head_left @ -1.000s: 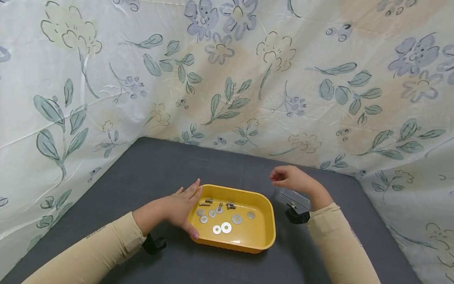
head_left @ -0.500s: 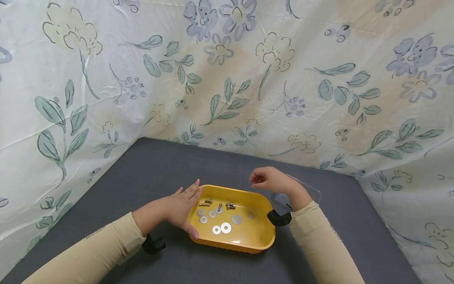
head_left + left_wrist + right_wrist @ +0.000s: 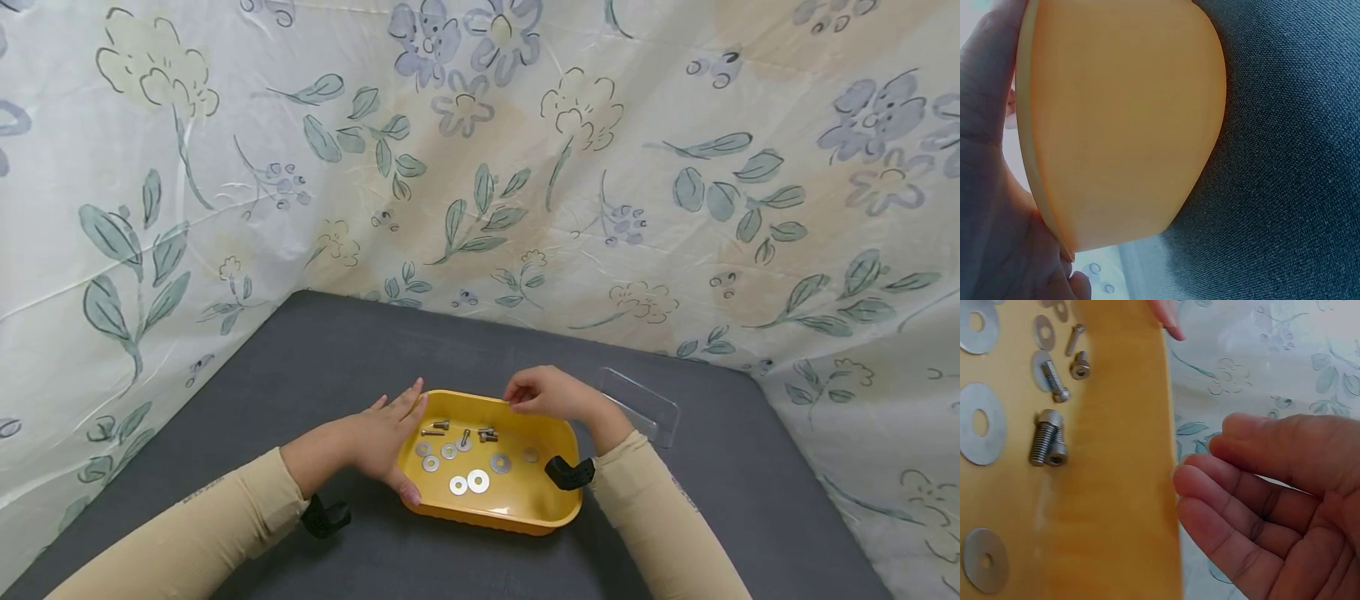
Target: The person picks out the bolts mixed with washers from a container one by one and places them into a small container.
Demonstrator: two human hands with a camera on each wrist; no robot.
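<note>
A yellow tray (image 3: 564,504) holds several flat washers (image 3: 477,481) and several small socket-head bolts (image 3: 487,435). My left hand (image 3: 382,437) lies across the tray's left end with fingers spread, the thumb at the near rim and the fingertips by the far rim. The left wrist view shows that hand along the rim above the outer wall (image 3: 1122,125). Over the far rim is my right hand (image 3: 551,393), its fingers bent loosely. In the right wrist view the right hand's fingertips (image 3: 1200,515) lie beside the tray's wall, holding nothing visible.
Behind the right wrist, a clear plastic container (image 3: 641,404) stands on the dark grey cloth-covered table (image 3: 360,342); its contents are hard to see. Flowered fabric (image 3: 480,208) hangs along the back and sides. A black wrist band (image 3: 568,473) overhangs the tray's right side.
My right hand has moved left from above the clear container to the tray's far rim, uncovering more of the container. The left hand and the tray stay in place.
</note>
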